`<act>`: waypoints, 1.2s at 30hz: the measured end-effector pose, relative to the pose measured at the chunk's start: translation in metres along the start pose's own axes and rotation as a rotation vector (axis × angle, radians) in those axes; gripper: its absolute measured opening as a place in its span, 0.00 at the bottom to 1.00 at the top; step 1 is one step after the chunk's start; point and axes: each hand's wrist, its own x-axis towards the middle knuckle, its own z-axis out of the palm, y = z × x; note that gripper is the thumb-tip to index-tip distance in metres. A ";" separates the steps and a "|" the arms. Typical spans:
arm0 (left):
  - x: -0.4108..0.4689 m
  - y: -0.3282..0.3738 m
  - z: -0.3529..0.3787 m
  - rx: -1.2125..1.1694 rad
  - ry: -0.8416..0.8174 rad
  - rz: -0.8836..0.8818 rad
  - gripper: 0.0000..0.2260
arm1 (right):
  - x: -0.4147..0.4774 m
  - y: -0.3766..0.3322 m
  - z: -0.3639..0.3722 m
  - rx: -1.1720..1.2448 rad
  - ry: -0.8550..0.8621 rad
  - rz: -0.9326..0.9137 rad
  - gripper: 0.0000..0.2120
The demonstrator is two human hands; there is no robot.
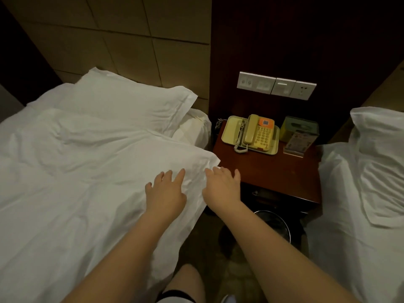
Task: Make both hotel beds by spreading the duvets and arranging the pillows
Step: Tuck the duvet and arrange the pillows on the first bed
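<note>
Both bare forearms reach forward side by side, palms turned down. The left hand (166, 194) is flat, its fingers (181, 174) straight and fanned apart. The right hand (222, 189) sits just beside it at the same reach, its fingers (236, 174) straight and loosely spread too, curled round nothing. A narrow gap separates the two hands, and all the fingertips point away from the body. A bare knee shows low between the arms.
</note>
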 end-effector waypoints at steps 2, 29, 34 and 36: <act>0.031 0.009 0.003 0.021 -0.033 0.000 0.28 | 0.031 0.008 0.009 0.000 -0.009 -0.022 0.22; 0.332 0.070 0.138 0.165 -0.385 0.418 0.11 | 0.255 0.097 0.184 1.165 -0.271 0.644 0.21; 0.326 0.058 0.140 0.091 -0.476 0.403 0.12 | 0.252 0.093 0.195 1.158 -0.273 0.583 0.13; 0.323 0.056 0.139 0.107 -0.508 0.388 0.11 | 0.253 0.093 0.199 1.127 -0.299 0.565 0.14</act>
